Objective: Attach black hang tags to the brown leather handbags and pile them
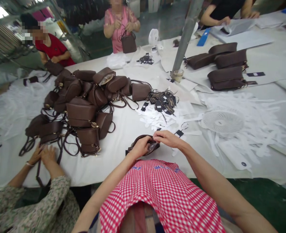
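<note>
A dark brown bag (153, 149) lies at the table's front edge, just beyond the red checked apron, its mouth open. My left hand (141, 146) grips the bag near its opening, with the fingertips partly inside. At the right end of the opening, my right hand (167, 138) pinches the bag's rim. Beyond my hands are white paper strips (152, 118) and a heap of black tags (165, 102). One black tag (179, 133) rests close to my right hand.
Many brown bags (81, 111) are piled left on the white table (118, 161). A co-worker's hands (46, 155) touch a strap there. A white fan (222, 121) sits among strips at right. A metal pole (186, 35) rises behind. More people stand across the table.
</note>
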Demonstrator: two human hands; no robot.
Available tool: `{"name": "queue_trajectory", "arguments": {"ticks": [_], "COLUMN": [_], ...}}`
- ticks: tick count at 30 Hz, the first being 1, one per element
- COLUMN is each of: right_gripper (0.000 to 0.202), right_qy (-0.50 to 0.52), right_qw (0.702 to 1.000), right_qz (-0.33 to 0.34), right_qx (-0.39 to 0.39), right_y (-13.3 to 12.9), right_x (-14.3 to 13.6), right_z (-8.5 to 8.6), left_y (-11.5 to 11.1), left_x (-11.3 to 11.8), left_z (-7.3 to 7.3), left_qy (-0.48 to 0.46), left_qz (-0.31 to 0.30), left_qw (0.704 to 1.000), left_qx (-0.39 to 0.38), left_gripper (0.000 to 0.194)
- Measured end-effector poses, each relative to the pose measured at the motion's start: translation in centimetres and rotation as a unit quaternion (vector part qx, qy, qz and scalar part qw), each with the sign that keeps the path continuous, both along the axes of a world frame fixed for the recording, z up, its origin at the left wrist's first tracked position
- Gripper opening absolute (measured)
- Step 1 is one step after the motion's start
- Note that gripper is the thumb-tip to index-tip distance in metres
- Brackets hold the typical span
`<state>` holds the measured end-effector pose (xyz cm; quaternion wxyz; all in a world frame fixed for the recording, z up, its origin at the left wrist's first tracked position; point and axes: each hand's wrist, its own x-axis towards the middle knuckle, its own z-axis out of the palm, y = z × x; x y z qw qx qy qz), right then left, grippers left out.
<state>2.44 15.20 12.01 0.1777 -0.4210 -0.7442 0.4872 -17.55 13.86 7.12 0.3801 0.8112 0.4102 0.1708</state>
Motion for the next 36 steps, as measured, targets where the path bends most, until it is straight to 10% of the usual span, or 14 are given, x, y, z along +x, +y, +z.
{"name": "queue_trajectory", "arguments": {"ticks": [7,12,17,26,36], "right_gripper": [0.018,0.024,0.107,0.032,0.024], "right_qy": [0.007,0.067,0.020,0.079,0.073], "right_qw": [0.998,0.997,0.990,0.979,0.976], "right_qz": [0.063,-0.014,-0.136,-0.186,-0.204], "right_qx": [0.014,0.031,-0.020,0.008,0.011], "right_y": [1.2,1.0,-1.4,-2.8,-3.0], "right_x": [-3.5,-2.6,2.8,0.9,-1.1], "right_z": [-0.1,0.1,-3.4,-9.0,-6.9], "left_y": [-0.1,-0.4,-0.7,1.3,-1.1], "left_x": [0.0,-0.5,-1.1,-2.7,-1.5], "left_z": [-2.0,-0.4,2.2,1.0,2.2], "left_qy": [-0.041,-0.041,-0.021,-0.202,-0.035], "left_qz": [0.050,0.062,0.102,0.353,0.242], "left_qw": [0.994,0.997,0.993,0.893,0.970], "left_qx": [-0.086,-0.018,0.062,-0.192,-0.004], "left_gripper": [0.019,0.021,0.023,0.008,0.007]}}
